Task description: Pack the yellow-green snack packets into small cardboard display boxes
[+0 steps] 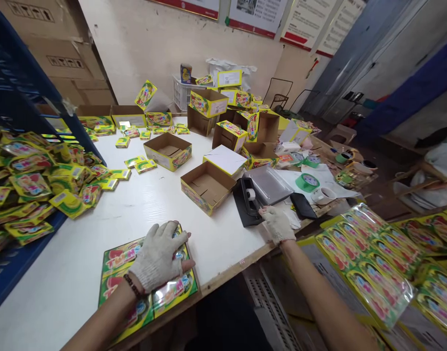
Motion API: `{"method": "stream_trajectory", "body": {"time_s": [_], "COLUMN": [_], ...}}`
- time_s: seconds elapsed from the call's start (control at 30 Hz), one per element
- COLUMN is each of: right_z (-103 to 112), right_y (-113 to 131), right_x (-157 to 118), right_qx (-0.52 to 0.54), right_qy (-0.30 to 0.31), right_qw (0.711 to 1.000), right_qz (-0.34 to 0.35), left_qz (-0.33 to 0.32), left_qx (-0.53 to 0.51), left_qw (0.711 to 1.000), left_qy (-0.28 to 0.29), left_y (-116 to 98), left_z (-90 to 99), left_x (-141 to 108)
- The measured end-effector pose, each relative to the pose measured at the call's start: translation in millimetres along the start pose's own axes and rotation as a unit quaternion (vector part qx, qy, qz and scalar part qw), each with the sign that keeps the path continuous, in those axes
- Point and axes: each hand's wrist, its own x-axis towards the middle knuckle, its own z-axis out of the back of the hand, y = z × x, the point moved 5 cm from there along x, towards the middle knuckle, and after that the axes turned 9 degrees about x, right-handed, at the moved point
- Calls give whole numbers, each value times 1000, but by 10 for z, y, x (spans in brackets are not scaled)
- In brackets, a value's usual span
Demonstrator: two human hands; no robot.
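Observation:
My left hand (159,256), in a white knit glove with bare fingertips, lies spread over a flat display box of small green and yellow packs (177,292) at the table's front edge. My right hand (278,224), gloved the same way, reaches to the front end of a black tape dispenser (248,202). Its fingers are pinched together at the cutting end; any bit of tape in them is too small to make out. A white roll of tape (250,194) sits in the dispenser. Just left of it stands an open cardboard tray (208,187).
A blue crate (44,234) spills small yellow packs on the left. More open boxes (168,151) stand at the back. Right of the dispenser are a clear-wrapped stack (269,185), green tape (307,182) and a black phone (302,205). Wrapped packs (369,258) are piled lower right.

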Motion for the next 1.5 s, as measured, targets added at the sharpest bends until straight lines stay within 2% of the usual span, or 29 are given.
{"method": "stream_trajectory", "body": {"time_s": [0.17, 0.27, 0.4, 0.47, 0.53, 0.6, 0.67, 0.73, 0.77, 0.83, 0.87, 0.93, 1.0, 1.1, 1.23, 1.27, 1.33, 1.4, 1.5], "right_z": [175, 140, 37, 20, -2, -137, -416, -776, -964, -1337, -1504, -1760, -1898, -1955, -2000, -2018, -2027, -1941, -1543], "right_y": [7, -102, -324, -387, -340, -134, 211, 592, 752, 948, 977, 928, 820, 669, 500, 448, 330, 235, 197], "right_x": [-373, -573, -660, -704, -773, -860, -976, -1098, -1138, -1176, -1174, -1136, -1077, -1031, -1148, -1199, -1292, -1348, -1284], "right_qx": [-11, -14, -18, -15, -10, 8, 40, 75, 91, 98, 86, 43, 15, 24, 55, 56, 35, -5, -31], "right_qy": [-27, -22, -2, 26, 76, 191, 359, 509, 561, 636, 661, 687, 690, 685, 684, 673, 628, 563, 474], "right_qw": [1000, 999, 996, 994, 990, 975, 929, 857, 823, 765, 745, 724, 722, 727, 722, 729, 764, 812, 871], "right_qz": [2, -33, -84, -106, -120, -113, -80, -38, -24, -13, -16, -28, -35, -50, -89, -108, -144, -155, -126], "left_qz": [0, -5, -5, -2, 0, 0, 2, 4, 4, 1, -3, -13, -19, -11, -3, 0, 4, -29, -140], "left_qx": [13, 13, 8, 5, -2, -12, -20, -24, -26, -31, -35, -44, -49, -43, -55, -57, -50, -37, -35], "left_qw": [1000, 1000, 1000, 1000, 1000, 1000, 1000, 1000, 1000, 999, 999, 999, 999, 999, 998, 998, 999, 999, 989], "left_qy": [0, -2, -10, -8, 1, 10, 13, 13, 13, 7, 2, -9, -14, -10, -6, -6, -7, -2, 20], "left_y": [-9, -7, 2, 3, -1, -9, -14, -15, -15, -15, -15, -21, -26, -24, -9, -5, -9, -65, -219], "left_z": [14, 7, 4, 10, 15, 18, 16, 8, 3, 0, 5, 23, 43, 55, 37, 32, 37, 65, 129], "left_x": [3, 5, 10, 9, 5, 1, -3, -8, -12, -20, -24, -32, -39, -43, -23, -17, -25, -98, -421]}}
